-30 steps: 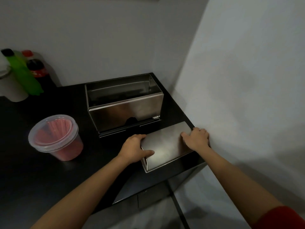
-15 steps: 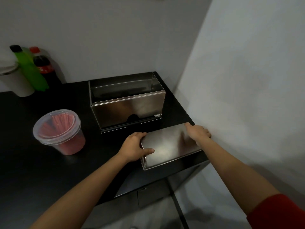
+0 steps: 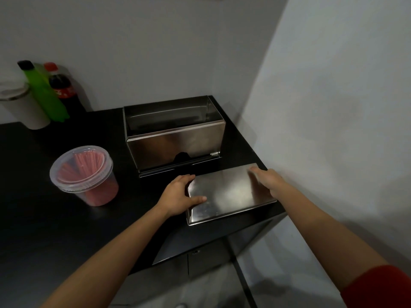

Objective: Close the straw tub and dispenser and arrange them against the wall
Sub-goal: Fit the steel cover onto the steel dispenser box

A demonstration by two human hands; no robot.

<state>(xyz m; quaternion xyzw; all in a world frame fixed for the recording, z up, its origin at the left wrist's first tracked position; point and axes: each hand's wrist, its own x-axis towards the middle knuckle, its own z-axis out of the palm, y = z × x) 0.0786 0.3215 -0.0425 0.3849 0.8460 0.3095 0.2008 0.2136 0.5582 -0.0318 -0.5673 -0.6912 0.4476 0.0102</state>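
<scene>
A steel straw dispenser (image 3: 175, 141) stands open-topped on the black counter (image 3: 55, 218), near the back right corner. Its flat steel lid (image 3: 229, 194) lies in front of it by the counter's front right edge. My left hand (image 3: 180, 194) grips the lid's left end, thumb on top. My right hand (image 3: 266, 181) holds the lid's right end, slightly blurred. A clear plastic tub (image 3: 84, 174) of red straws, with its lid on, stands to the left.
A green bottle (image 3: 42, 92), a dark cola bottle (image 3: 62, 85) and a white container (image 3: 22, 105) stand against the back wall at the left. A grey wall (image 3: 333, 107) runs along the counter's right side.
My right hand has slid from on top of the lid's right end to its far right edge. The view has shifted slightly; the lid stays in about the same place.
</scene>
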